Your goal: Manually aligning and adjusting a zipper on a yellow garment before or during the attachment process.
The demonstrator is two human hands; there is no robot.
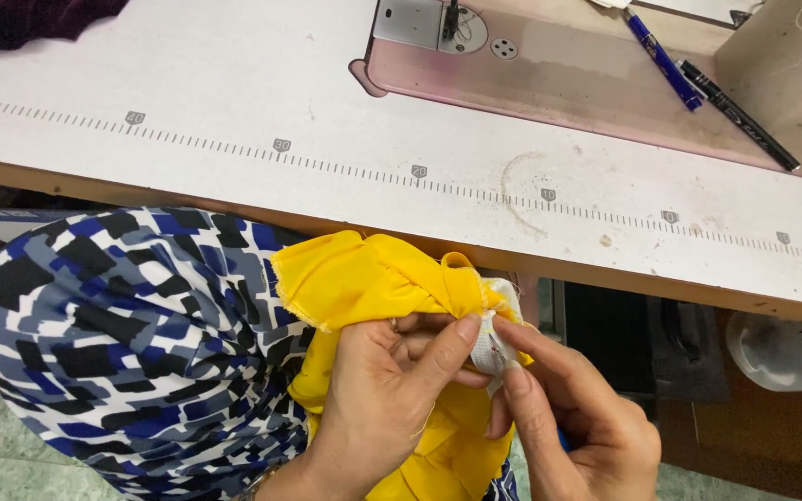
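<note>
Yellow fabric (373,278) sits bunched at lower centre, below the table (234,102) edge; left hand (382,399) and right hand (577,417) together pinch its white patch (492,348), fingers hiding most of it.

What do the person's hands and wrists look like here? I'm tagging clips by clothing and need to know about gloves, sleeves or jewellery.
Both the left hand and the right hand are bare: no gloves. No sleeves or cuffs show at either wrist. No watch or bracelet shows; whether a ring is worn cannot be told.
</note>
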